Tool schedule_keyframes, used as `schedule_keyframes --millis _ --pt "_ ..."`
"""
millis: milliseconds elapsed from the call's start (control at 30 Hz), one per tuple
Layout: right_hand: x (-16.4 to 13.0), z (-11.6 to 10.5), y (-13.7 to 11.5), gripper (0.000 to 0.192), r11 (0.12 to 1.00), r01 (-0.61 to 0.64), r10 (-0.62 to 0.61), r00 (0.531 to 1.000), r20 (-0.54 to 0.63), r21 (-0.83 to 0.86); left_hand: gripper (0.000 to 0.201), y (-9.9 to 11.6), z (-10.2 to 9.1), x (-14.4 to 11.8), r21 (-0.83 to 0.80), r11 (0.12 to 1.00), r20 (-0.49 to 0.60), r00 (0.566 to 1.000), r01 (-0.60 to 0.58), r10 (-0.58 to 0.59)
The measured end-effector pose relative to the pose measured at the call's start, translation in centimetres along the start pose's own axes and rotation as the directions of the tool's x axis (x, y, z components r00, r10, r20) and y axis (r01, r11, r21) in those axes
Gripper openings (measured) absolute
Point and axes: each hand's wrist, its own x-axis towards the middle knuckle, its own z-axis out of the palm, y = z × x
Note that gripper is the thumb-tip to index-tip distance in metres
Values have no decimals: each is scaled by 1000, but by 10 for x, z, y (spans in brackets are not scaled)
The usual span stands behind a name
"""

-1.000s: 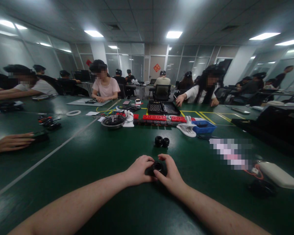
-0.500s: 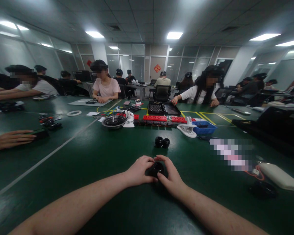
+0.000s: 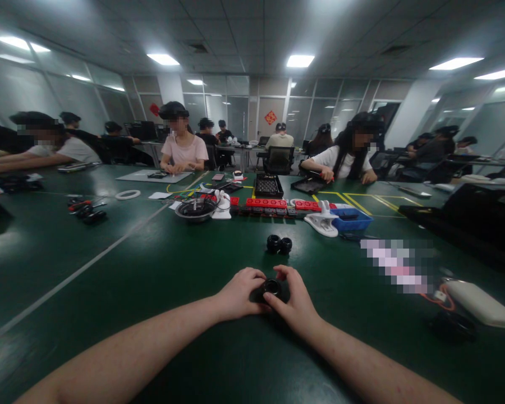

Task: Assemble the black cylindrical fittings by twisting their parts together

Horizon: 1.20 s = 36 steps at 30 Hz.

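Note:
A small black round part (image 3: 271,289) with a shiny ring on top rests on the green table (image 3: 160,264) right in front of me. My left hand (image 3: 239,292) grips it from the left and my right hand (image 3: 293,300) grips it from the right, fingers curled around it. Its lower half is hidden by my fingers. A little farther away, two more black round parts (image 3: 278,244) lie side by side on the table, apart from both hands.
Behind them lie a red-and-black strip of blocks (image 3: 273,205), a dark bowl (image 3: 193,209), a white clamp (image 3: 321,221) and a blue tray (image 3: 350,219). A white pack with orange wire (image 3: 480,303) lies at the right. Several people sit around the table.
My hands stay on the black part with only slight finger shifts. The hand of a person at the far left has pulled back. The person across has drawn a black tray toward themselves.

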Motion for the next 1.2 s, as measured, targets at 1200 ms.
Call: schedule_keyframes --millis 1200 --pt "0 3 2 46 1000 -30 30 999 -16 5 38 -2 1 0 19 1000 -4 1000 -7 7"
